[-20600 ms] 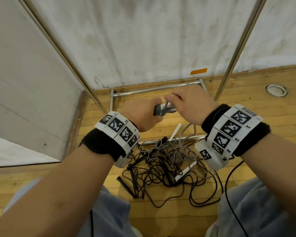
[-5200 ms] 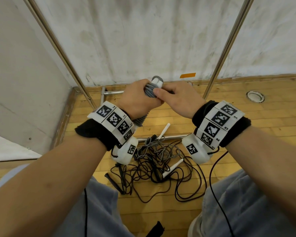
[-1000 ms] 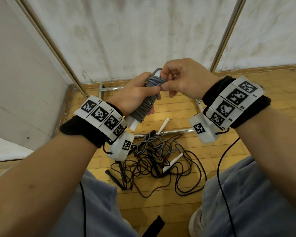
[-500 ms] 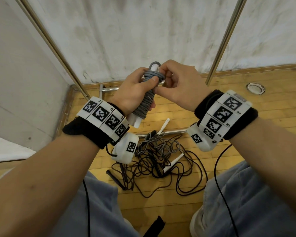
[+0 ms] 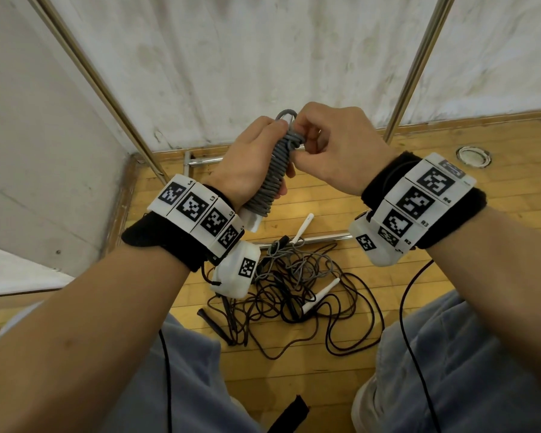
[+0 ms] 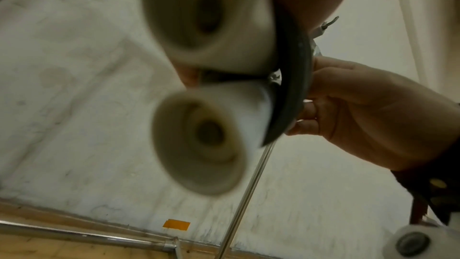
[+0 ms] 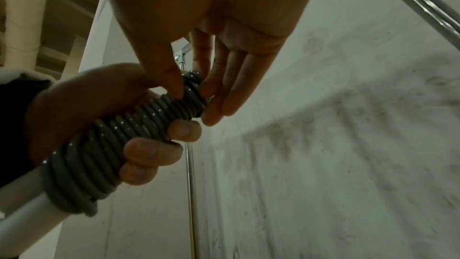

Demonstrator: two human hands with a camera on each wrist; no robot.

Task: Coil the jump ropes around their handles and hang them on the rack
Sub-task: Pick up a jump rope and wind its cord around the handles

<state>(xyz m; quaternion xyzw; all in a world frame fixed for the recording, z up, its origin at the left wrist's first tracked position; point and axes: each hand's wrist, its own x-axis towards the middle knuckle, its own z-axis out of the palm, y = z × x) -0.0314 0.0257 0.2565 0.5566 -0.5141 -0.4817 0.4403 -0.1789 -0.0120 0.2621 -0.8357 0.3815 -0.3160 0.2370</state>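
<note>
A grey jump rope is wound tightly round its two white handles, with a small loop standing out at the top. My left hand grips the bundle round its middle. My right hand pinches the topmost turns between thumb and fingertips. In the right wrist view the grey coil runs from my left hand up to my right fingertips. The left wrist view shows the two blurred white handle ends close up.
A tangle of black and grey ropes with white handles and black handles lies on the wooden floor. The metal rack's uprights and base bars stand against the white wall. My knees frame the pile.
Over twenty seconds the grey rope went from a few turns to a full coil lifted off the floor. In the last second my right fingers shifted slightly at the top turns.
</note>
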